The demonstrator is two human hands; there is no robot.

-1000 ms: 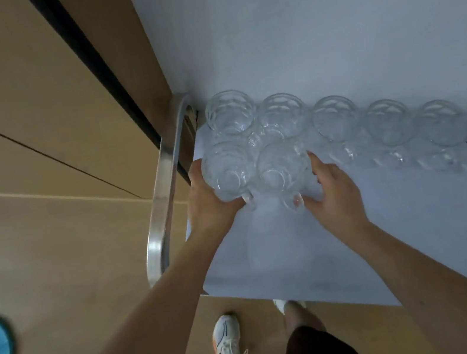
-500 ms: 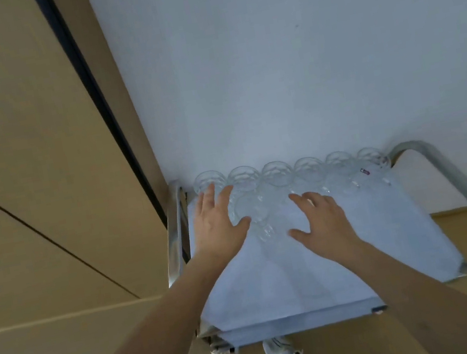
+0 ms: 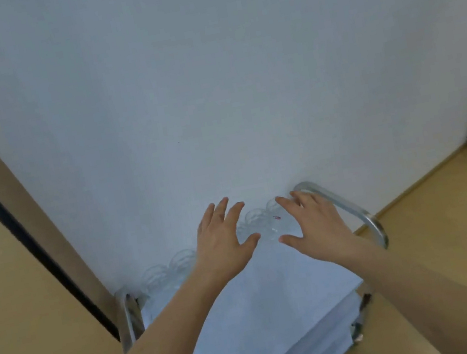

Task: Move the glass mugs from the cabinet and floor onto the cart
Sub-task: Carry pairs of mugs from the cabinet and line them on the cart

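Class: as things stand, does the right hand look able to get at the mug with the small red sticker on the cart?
Probably yes: the right hand is open, empty, just beside the stickered mug, with nothing between them.

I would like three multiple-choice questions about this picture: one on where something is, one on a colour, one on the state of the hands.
1. Where do the clear glass mugs stand on the cart?
A. along the edge by the white wall
B. at the near edge
C. on the floor

2. What colour is the cloth over the cart top?
A. red
B. pale blue
C. black

3. How are the left hand and the right hand?
A. each closed on a mug
B. both on the cart's curved metal handle
C. open, fingers spread, holding nothing

Key: 1 A, the row lines the wall side; 2 B, the cloth looks pale blue; 3 C, both palms are empty.
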